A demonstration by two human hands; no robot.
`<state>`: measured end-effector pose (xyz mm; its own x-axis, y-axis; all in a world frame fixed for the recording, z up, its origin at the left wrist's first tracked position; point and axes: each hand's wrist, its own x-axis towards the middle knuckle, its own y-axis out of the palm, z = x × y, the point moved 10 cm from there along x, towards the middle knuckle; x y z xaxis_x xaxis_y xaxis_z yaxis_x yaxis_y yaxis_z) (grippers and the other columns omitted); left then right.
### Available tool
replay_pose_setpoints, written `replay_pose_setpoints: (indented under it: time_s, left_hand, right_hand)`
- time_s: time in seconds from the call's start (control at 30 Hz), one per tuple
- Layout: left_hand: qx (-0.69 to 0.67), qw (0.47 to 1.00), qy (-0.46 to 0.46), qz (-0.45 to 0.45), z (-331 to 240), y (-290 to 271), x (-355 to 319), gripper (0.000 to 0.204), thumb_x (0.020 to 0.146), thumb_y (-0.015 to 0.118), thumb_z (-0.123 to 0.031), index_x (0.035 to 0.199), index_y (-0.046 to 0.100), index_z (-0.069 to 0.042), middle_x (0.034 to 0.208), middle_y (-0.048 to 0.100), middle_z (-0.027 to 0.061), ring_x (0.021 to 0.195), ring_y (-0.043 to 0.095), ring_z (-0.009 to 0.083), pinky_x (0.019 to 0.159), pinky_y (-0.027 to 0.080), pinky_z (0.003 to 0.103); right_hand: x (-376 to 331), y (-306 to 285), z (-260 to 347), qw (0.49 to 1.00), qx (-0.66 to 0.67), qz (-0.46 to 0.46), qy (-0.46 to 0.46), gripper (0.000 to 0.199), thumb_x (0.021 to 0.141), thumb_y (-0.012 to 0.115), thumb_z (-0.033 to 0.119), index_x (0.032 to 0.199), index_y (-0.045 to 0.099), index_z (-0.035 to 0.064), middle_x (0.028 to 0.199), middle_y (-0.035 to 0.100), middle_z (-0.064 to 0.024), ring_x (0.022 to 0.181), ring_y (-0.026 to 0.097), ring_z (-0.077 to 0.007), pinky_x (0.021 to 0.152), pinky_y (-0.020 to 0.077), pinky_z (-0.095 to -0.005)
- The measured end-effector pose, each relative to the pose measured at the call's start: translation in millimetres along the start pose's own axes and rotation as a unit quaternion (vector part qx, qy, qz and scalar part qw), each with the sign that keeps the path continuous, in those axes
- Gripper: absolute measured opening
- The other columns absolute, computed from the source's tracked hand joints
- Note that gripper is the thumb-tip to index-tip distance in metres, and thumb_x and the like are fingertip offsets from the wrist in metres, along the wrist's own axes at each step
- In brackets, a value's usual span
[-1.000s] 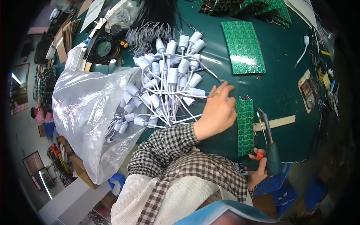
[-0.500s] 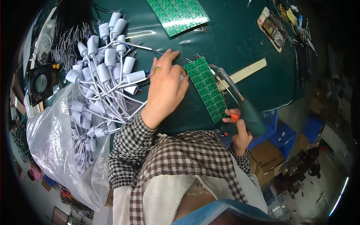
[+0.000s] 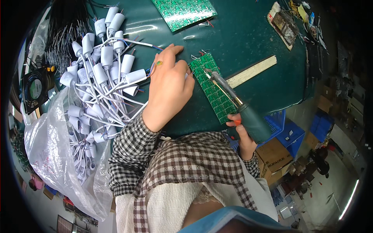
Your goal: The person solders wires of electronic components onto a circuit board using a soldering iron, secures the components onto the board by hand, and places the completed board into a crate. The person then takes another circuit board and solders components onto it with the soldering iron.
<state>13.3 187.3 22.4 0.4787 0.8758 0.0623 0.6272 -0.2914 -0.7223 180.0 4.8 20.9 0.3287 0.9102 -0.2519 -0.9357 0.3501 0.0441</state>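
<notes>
My right hand (image 3: 245, 136) grips a dark green soldering gun (image 3: 254, 122) with a red trigger. The gun's metal tip reaches the upper part of a narrow green circuit board panel (image 3: 215, 91) lying aslant on the table. Beside that panel's left edge, my left hand (image 3: 169, 87) is closed, its fingertips pinching a thin wire that is mostly hidden by the fingers. Short red and white wires stick out at the panel's top end. Left of this hand lies a heap of white lamp sockets (image 3: 107, 56) with white cables, some ending in blue and red wires.
A larger green circuit board sheet (image 3: 186, 13) lies at the far side. To the right are a pale wooden strip (image 3: 252, 72) and a dirty soldering tray (image 3: 285, 29). A clear plastic bag (image 3: 58, 155) and a small black fan (image 3: 35, 88) are at left, blue crates (image 3: 291, 138) lower right.
The soldering gun's tip has swung left, from beside the narrow panel onto its upper part. My left hand stays by the panel's edge, and the whole view has shifted slightly.
</notes>
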Motion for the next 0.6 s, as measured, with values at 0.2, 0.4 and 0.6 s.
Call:
replay_pose_setpoints:
  time_s: [0.2,0.4,0.6]
  left_hand:
    - [0.009,1.000,-0.001,0.017,2.3,-0.3,2.1,0.009,0.074,0.065,-0.004,0.078,0.058,0.001,0.131,0.050,0.0211,0.124,0.045,0.0413,0.102,0.038,0.045]
    - [0.006,1.000,0.009,0.027,-0.1,1.4,3.5,0.010,0.074,0.064,-0.004,0.079,0.058,0.001,0.131,0.049,0.0209,0.122,0.046,0.0405,0.101,0.038,0.045]
    - [0.027,0.999,0.015,0.039,-2.0,1.0,6.8,0.010,0.074,0.065,-0.005,0.078,0.058,0.001,0.130,0.049,0.0194,0.119,0.047,0.0389,0.097,0.040,0.045]
  right_hand:
    - [-0.6,3.4,-1.7,1.000,-0.007,0.009,0.012,0.041,0.088,0.062,-0.002,0.128,0.051,-0.0050,0.112,0.064,-0.0180,0.105,0.064,-0.0293,0.084,0.0564,-0.0389]
    - [-1.3,3.1,-5.2,1.000,-0.010,0.011,0.025,0.043,0.088,0.063,-0.003,0.129,0.049,-0.0049,0.113,0.064,-0.0185,0.106,0.063,-0.0292,0.085,0.0558,-0.0391]
    - [-2.8,1.2,-7.2,1.000,-0.017,0.000,0.022,0.049,0.084,0.066,-0.006,0.130,0.048,-0.0053,0.111,0.064,-0.0179,0.104,0.064,-0.0276,0.084,0.0561,-0.0384]
